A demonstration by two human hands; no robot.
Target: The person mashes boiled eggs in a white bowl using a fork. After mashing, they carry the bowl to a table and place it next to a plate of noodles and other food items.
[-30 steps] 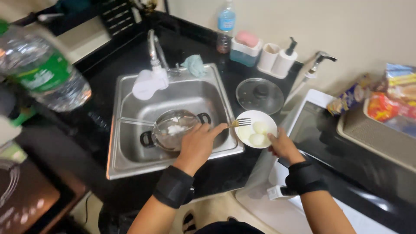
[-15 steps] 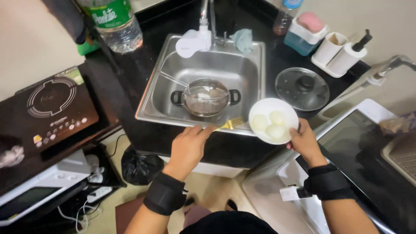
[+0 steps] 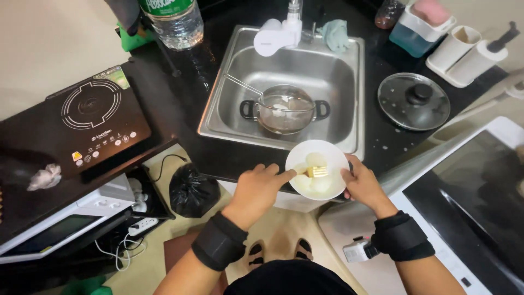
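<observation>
My right hand [image 3: 362, 183] grips the rim of a small white bowl [image 3: 318, 151] that holds pale round food pieces [image 3: 316, 159]. My left hand [image 3: 258, 187] holds a gold fork [image 3: 315, 171] whose head rests inside the bowl. The bowl is over the front edge of the black counter, just in front of the steel sink [image 3: 236, 81]. In the sink stands a glass pot [image 3: 285, 110] with two black handles and a metal utensil leaning in it.
A glass lid [image 3: 413, 100] lies right of the sink. An induction cooktop [image 3: 86, 119] sits at the left, a water bottle [image 3: 174, 19] behind it. Soap dispenser and white cups [image 3: 457, 48] stand at the back right. A black bag [image 3: 192, 192] lies on the floor below.
The bowl has come from the counter beside the sink toward me to the counter's front edge. My left hand has brought the fork into the bowl. The camera view has shifted.
</observation>
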